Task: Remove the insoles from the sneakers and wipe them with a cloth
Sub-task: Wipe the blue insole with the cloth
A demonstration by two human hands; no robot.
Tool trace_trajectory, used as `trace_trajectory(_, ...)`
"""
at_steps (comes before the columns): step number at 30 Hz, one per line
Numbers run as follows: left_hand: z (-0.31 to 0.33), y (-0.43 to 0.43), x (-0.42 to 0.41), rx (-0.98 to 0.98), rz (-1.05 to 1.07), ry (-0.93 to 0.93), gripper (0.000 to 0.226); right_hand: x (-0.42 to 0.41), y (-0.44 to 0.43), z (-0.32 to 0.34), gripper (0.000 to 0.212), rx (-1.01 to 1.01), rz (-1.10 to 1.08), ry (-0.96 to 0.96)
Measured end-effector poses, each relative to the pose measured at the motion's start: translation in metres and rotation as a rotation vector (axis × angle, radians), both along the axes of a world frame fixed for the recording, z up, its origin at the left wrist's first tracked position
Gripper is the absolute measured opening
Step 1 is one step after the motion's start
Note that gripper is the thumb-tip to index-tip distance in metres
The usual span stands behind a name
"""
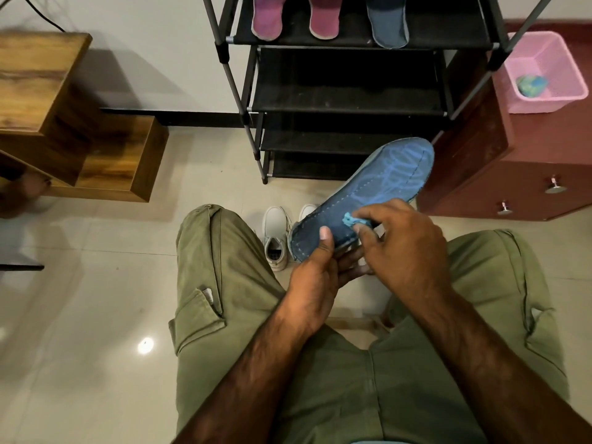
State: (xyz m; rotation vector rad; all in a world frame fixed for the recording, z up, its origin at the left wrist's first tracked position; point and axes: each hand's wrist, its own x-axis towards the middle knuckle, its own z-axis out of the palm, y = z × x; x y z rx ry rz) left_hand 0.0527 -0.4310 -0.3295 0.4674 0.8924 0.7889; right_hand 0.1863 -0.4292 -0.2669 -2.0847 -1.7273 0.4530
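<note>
The likeliest slip starts on the left: the left hand (315,277) holds the blue insole (378,184) only at its heel end, in front of the shoe rack (349,75). The long toe half juts unsupported toward the rack's right foot. A firm stroke out there could bend the insole or lever it out of the grip, and it would drop onto the white sneakers (275,238) standing on the floor just in front of the rack. Further right, the cloth (349,219) is a small wad, mostly hidden under the right hand (403,245). It could slide aside and leave bare fingertips rubbing the fabric. The pale streaks near the toe may be damp or print; which cannot be told. As for the grip, the left thumb (325,235) lies flat on the insole's upper face near the heel while the left fingers (350,262) run beneath it, pinching it between them. The right thumb and forefinger pinch the cloth and press it onto the insole's middle, just right of the left thumb. The other right fingers curl past the insole's near edge, and whether they touch it cannot be told.
</note>
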Motion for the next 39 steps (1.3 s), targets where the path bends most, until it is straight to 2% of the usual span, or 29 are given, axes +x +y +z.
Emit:
trace_trajectory(4, 0.003, -0.001, -0.001, -0.001, 0.020, -0.022, 0.060, -0.012, -0.008, -0.004, 0.020, -0.020, 0.066, 0.094)
trace_trajectory(9, 0.010, -0.001, 0.004, 0.079, 0.040, 0.017, 0.059, -0.006, 0.002, -0.008, 0.020, -0.050, -0.109, 0.578)
trace_trajectory(12, 0.009, -0.002, 0.004, 0.124, 0.063, 0.039, 0.053, -0.004, 0.001, -0.005, 0.021, -0.002, -0.169, 0.757)
trace_trajectory(14, 0.011, -0.005, 0.005, 0.135, 0.024, 0.037, 0.061, -0.003, 0.001, -0.002, 0.019, 0.007, -0.246, 0.923)
trace_trajectory(16, 0.013, -0.006, 0.006, 0.150, -0.028, 0.028, 0.069, -0.001, 0.003, -0.002, 0.018, 0.011, -0.276, 0.981)
trace_trajectory(20, 0.009, -0.006, -0.002, 0.291, -0.132, 0.078, 0.056, 0.007, 0.005, 0.001, 0.019, 0.031, -0.198, 0.928)
trace_trajectory(22, 0.006, -0.006, -0.009, 0.293, -0.173, 0.084, 0.065, 0.020, 0.009, 0.004, 0.020, 0.019, -0.105, 0.847)
trace_trajectory(24, 0.004, -0.005, -0.015, 0.268, -0.178, -0.010, 0.079, 0.033, 0.014, 0.008, 0.022, 0.012, -0.015, 0.748)
trace_trajectory(26, 0.007, -0.002, -0.018, 0.205, -0.165, -0.204, 0.093, 0.046, 0.018, 0.012, 0.024, 0.000, 0.042, 0.660)
trace_trajectory(28, 0.014, 0.003, -0.019, 0.121, -0.146, -0.358, 0.089, 0.054, 0.020, 0.018, 0.025, -0.044, 0.119, 0.578)
trace_trajectory(29, 0.016, 0.005, -0.017, 0.085, -0.129, -0.364, 0.081, 0.055, 0.020, 0.021, 0.026, -0.083, 0.172, 0.528)
trace_trajectory(32, 0.013, 0.006, -0.013, -0.003, -0.063, -0.227, 0.055, 0.051, 0.018, 0.024, 0.028, -0.192, 0.362, 0.342)
trace_trajectory(35, 0.011, 0.008, -0.013, -0.099, 0.015, -0.261, 0.055, 0.045, 0.015, 0.022, 0.034, -0.247, 0.508, 0.298)
trace_trajectory(39, 0.008, 0.011, -0.016, -0.202, 0.126, -0.369, 0.065, 0.038, 0.012, 0.016, 0.036, -0.303, 0.571, 0.316)
